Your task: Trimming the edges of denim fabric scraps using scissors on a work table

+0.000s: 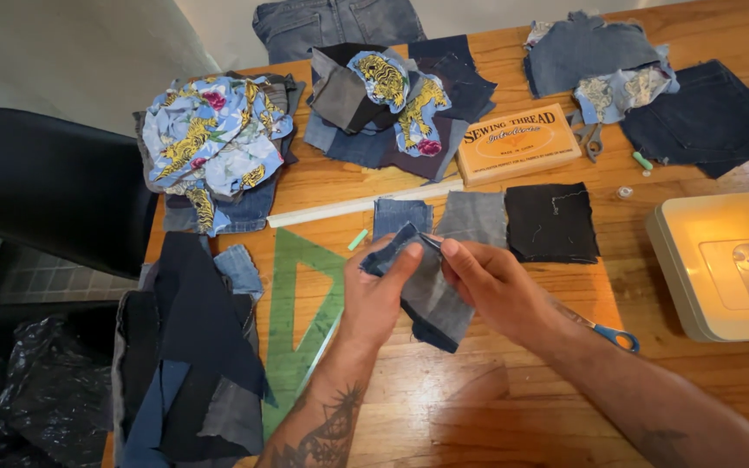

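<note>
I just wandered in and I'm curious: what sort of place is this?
It looks like a home sewing or patchwork workspace. A sewing machine sits on the wooden table, cut denim squares and printed fabric scraps lie around, and both hands hold denim pieces.

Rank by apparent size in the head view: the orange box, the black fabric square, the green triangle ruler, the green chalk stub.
1. Green triangle ruler, partly covered.
2. Orange box and black fabric square: too alike to rank.
3. Green chalk stub, smallest.
</note>
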